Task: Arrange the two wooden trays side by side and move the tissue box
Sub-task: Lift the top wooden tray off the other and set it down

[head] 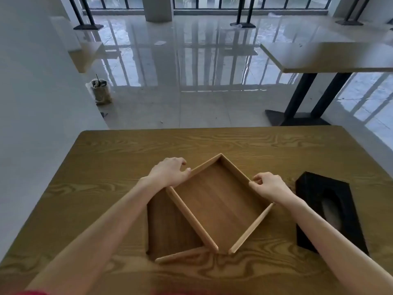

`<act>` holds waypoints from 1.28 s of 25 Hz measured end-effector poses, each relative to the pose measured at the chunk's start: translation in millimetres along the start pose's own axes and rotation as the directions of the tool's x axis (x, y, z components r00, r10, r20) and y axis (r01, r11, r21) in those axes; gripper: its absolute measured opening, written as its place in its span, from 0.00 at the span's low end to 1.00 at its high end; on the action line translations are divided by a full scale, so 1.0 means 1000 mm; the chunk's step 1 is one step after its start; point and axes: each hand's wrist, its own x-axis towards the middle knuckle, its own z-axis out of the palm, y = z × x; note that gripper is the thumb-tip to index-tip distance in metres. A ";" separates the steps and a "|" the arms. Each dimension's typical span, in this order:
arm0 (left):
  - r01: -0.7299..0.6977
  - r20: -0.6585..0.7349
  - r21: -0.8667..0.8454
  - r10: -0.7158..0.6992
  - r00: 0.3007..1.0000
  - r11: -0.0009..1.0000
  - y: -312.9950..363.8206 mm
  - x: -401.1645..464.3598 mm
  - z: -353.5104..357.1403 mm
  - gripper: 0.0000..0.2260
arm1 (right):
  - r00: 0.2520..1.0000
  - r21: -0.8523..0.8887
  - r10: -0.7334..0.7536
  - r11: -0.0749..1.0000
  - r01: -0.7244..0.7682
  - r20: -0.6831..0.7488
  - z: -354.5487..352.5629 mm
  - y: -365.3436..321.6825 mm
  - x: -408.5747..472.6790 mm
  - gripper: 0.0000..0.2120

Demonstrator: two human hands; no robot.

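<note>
Two wooden trays lie stacked on the wooden table (127, 150). The upper tray (219, 199) is turned like a diamond and rests across the lower tray (168, 228), which shows only at the left and front. My left hand (170, 171) grips the upper tray's far-left rim. My right hand (269, 185) grips its far-right rim. A black tissue box (314, 188) with an oval slot lies flat to the right, just beyond my right forearm, which covers part of it.
Past the table's far edge is a glossy tiled floor. Another table (327, 58) on black legs stands at the back right. A cup in a plastic bag (101, 91) sits on the floor at the left near a white wall.
</note>
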 end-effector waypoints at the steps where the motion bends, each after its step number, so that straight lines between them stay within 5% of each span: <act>1: 0.027 0.020 0.022 -0.028 0.999 0.999 -0.001 0.000 0.005 0.21 | 0.999 -0.028 0.046 0.999 -0.046 -0.001 0.004 0.005 -0.001 0.18; 10: 0.080 -0.009 0.169 -0.080 0.997 0.982 -0.002 0.001 0.067 0.27 | 0.981 -0.147 0.157 0.974 -0.173 -0.113 0.044 0.032 -0.023 0.12; 22: 0.146 -0.191 0.125 -0.121 0.974 0.981 -0.029 -0.019 0.090 0.16 | 0.962 0.187 0.183 0.972 -0.145 -0.201 0.073 0.040 -0.031 0.10; 28: 0.133 -0.263 0.062 -0.113 0.958 0.989 -0.039 -0.034 0.099 0.14 | 0.978 0.270 0.138 0.958 -0.093 -0.155 0.088 0.036 -0.038 0.30; 32: 0.134 -0.308 0.037 -0.116 0.944 0.990 -0.042 -0.041 0.104 0.13 | 0.978 0.340 0.120 0.939 -0.056 -0.171 0.098 0.034 -0.051 0.34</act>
